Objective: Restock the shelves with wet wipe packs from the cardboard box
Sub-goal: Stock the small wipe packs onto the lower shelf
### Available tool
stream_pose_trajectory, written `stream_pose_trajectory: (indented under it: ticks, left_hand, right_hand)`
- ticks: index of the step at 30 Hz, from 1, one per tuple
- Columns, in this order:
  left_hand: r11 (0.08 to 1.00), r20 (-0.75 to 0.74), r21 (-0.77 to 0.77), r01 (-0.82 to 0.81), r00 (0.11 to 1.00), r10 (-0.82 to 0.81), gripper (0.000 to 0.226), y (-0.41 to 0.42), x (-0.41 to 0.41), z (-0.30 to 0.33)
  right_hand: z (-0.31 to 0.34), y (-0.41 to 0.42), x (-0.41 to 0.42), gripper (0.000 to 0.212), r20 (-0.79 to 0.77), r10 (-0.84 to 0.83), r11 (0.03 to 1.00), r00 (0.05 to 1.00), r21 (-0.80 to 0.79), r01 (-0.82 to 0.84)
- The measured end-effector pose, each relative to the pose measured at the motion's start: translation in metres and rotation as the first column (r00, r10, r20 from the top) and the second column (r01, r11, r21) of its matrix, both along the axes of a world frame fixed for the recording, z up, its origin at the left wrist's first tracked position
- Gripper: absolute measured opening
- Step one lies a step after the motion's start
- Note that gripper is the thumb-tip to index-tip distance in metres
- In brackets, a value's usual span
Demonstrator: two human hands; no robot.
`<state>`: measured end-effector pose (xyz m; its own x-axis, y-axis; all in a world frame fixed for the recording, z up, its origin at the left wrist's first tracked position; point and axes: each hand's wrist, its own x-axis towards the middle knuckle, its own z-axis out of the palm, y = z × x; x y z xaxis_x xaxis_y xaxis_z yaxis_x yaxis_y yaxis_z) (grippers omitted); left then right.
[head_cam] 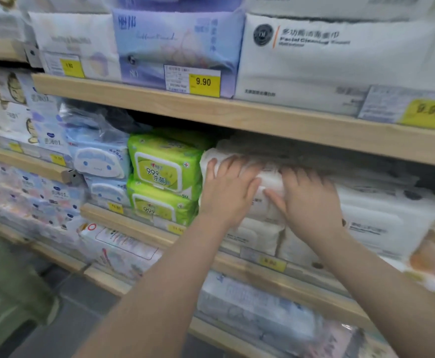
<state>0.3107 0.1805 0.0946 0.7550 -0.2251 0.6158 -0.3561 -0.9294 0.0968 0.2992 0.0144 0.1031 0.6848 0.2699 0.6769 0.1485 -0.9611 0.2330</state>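
Observation:
A white wet wipe pack (272,180) sits on top of other white packs (256,236) on the middle wooden shelf (283,271). My left hand (226,195) lies flat against the pack's left front, fingers spread. My right hand (310,200) presses on its right front, fingers pointing up and left. Both palms push on the pack; neither hand wraps around it. The cardboard box is out of view.
Green wipe packs (166,177) and blue cartoon packs (100,161) stand left of the white ones. More white packs (389,223) fill the right. The upper shelf board (237,117) hangs close above my hands. Lower shelves (257,306) hold more packs. Grey floor (64,319) lies at lower left.

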Motion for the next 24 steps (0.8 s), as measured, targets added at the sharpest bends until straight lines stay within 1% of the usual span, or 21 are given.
stream_pose_trajectory:
  ticks: [3,5,6,8,10,11,12,13,14,16,18,19,21,22,23,24]
  left_hand:
    - [0.999,0.012,0.003,-0.035,0.999,0.035,0.057,-0.006,0.005,0.001]
    - [0.999,-0.012,0.017,-0.037,0.999,0.037,0.059,-0.007,0.002,0.004]
    - [0.999,-0.040,0.023,-0.049,0.998,0.050,0.059,-0.007,-0.001,0.006]
    - [0.997,-0.140,0.027,-0.076,0.987,0.079,0.049,-0.011,-0.008,0.011]
    - [0.996,-0.218,0.013,-0.090,0.972,0.091,0.046,-0.020,-0.020,0.019]
    - [0.997,-0.246,-0.005,-0.083,0.966,0.079,0.047,-0.027,-0.028,0.022]
    - [0.998,-0.260,-0.025,-0.058,0.964,0.049,0.047,-0.036,-0.036,0.024]
    - [0.999,-0.264,-0.036,-0.023,0.965,0.013,0.048,-0.048,-0.044,0.025]
    - [1.000,-0.263,-0.026,0.010,0.965,-0.016,0.050,-0.062,-0.052,0.026]
    - [0.997,-0.243,0.042,0.063,0.969,-0.051,0.053,-0.095,-0.065,0.026]
    - [0.987,-0.216,0.109,0.121,0.972,-0.095,0.054,-0.132,-0.073,0.027]
    - [0.979,-0.210,0.131,0.156,0.969,-0.127,0.054,-0.150,-0.076,0.027]
    - [0.968,-0.213,0.159,0.196,0.964,-0.161,0.054,-0.186,-0.078,0.026]
    - [0.969,-0.209,0.168,0.183,0.967,-0.147,0.054,-0.202,-0.078,0.026]
    - [0.974,-0.199,0.171,0.148,0.973,-0.113,0.053,-0.215,-0.077,0.025]
    - [0.981,-0.187,0.164,0.103,0.980,-0.071,0.051,-0.225,-0.075,0.025]
  right_hand:
    - [-0.001,-0.002,0.006,0.053,-0.002,0.002,1.000,1.000,0.003,-0.002]
    - [0.001,-0.002,0.004,0.054,-0.038,0.016,1.000,0.999,0.018,-0.015]
    - [0.002,-0.001,0.001,0.054,-0.065,0.036,0.999,0.997,0.028,-0.034]
    - [0.009,-0.005,-0.007,0.056,-0.119,0.112,0.993,0.987,0.051,-0.107]
    - [0.017,-0.016,-0.018,0.050,-0.180,0.226,0.973,0.957,0.096,-0.211]
    - [0.019,-0.026,-0.026,0.045,-0.186,0.273,0.959,0.944,0.136,-0.250]
    - [0.020,-0.039,-0.036,0.043,-0.168,0.286,0.951,0.943,0.174,-0.257]
    - [0.019,-0.056,-0.046,0.043,-0.148,0.260,0.954,0.954,0.189,-0.231]
    - [0.017,-0.077,-0.056,0.043,-0.141,0.201,0.969,0.969,0.171,-0.176]
    - [0.008,-0.127,-0.076,0.047,-0.146,0.029,0.997,0.989,0.078,-0.018]
    - [0.008,-0.175,-0.092,0.050,-0.142,-0.157,0.987,0.977,0.008,0.159]
    - [0.012,-0.196,-0.098,0.051,-0.158,-0.231,0.971,0.960,0.016,0.237]
    - [0.020,-0.226,-0.107,0.057,-0.303,-0.334,0.928,0.892,0.060,0.368]
    - [0.020,-0.237,-0.109,0.061,-0.380,-0.362,0.909,0.851,0.055,0.412]
    - [0.016,-0.246,-0.110,0.065,-0.422,-0.378,0.902,0.824,0.030,0.430]
    - [0.011,-0.252,-0.110,0.070,-0.431,-0.381,0.905,0.818,0.007,0.425]
